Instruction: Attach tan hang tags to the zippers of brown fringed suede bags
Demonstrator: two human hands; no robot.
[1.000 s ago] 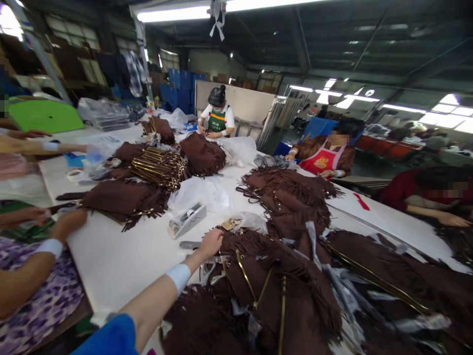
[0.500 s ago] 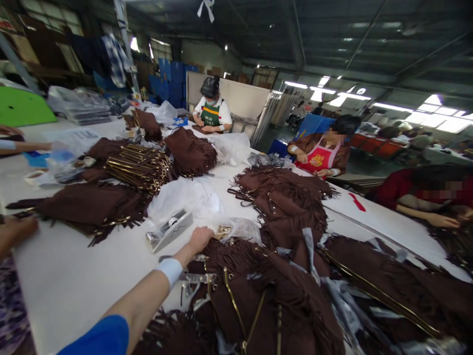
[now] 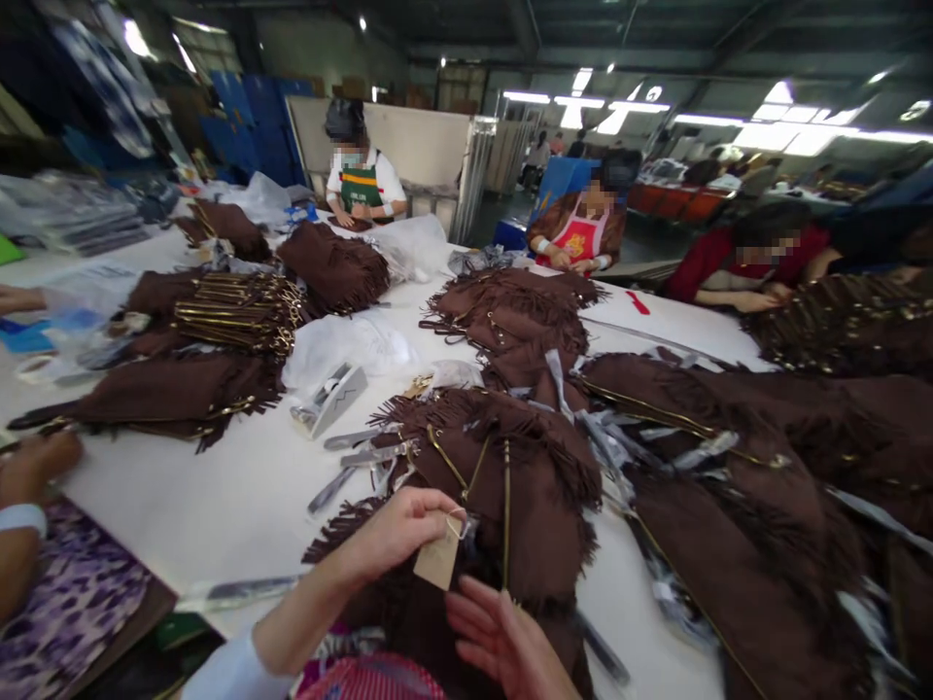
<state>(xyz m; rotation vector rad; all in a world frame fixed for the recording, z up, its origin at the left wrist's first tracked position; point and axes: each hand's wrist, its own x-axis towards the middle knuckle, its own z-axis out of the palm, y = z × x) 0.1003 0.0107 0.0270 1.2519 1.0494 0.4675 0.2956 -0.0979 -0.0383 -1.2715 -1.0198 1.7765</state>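
Pinched by its string in my left hand (image 3: 408, 530), a tan paper hang tag (image 3: 437, 556) hangs over a brown fringed bag (image 3: 539, 525). Just below and to the right, my right hand (image 3: 502, 632) is open, fingers stretched towards the tag and apart from it. The bag lies close in front of me, with gold zips and fringe along its edges. Beyond it is a clear plastic bag (image 3: 456, 374) with more tan tags (image 3: 418, 386) at its mouth.
A tape dispenser (image 3: 331, 399) and metal tools (image 3: 368, 452) lie left of the fringed bag. More brown bags (image 3: 736, 554) fill the right side; others (image 3: 175, 394) lie left. A co-worker's hand (image 3: 36, 467) is at the left edge, and several people work across the table.
My left hand has drawn back from the plastic bag towards me and now holds a hang tag. My right hand has come into view. The camera view has turned right and down.
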